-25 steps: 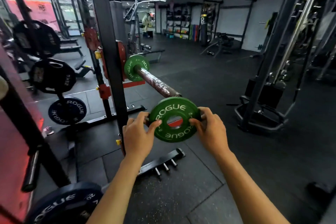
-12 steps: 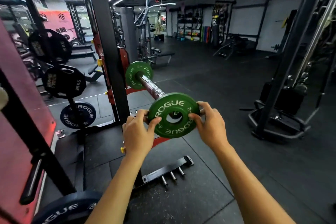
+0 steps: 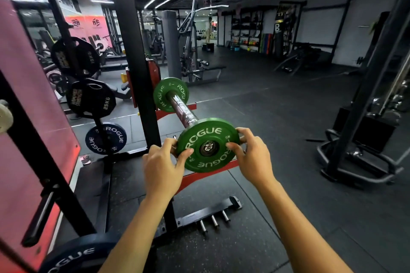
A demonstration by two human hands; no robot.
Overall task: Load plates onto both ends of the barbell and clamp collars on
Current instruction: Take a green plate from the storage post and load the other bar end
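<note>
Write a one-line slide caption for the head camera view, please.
Both hands, left and right, hold a green plate on the barbell sleeve, with another green plate farther in.

A gym: squat rack (image 3: 131, 55), stored weight plates (image 3: 91, 97) (Rogue-branded), rubber floor (image 3: 277, 117), machines behind.

Green plate (image 3: 207, 137) showing white lettering, silver barbell sleeve (image 3: 182, 108) gleaming, red-and-black rack (image 3: 133, 55) standing, black flooring (image 3: 277, 122) lying.

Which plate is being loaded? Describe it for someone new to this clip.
Start at the black rack upright, then follow the barbell sleeve toward the camera. The near green plate sits at its tip, gripped by both hands; the far green plate is untouched.
</note>
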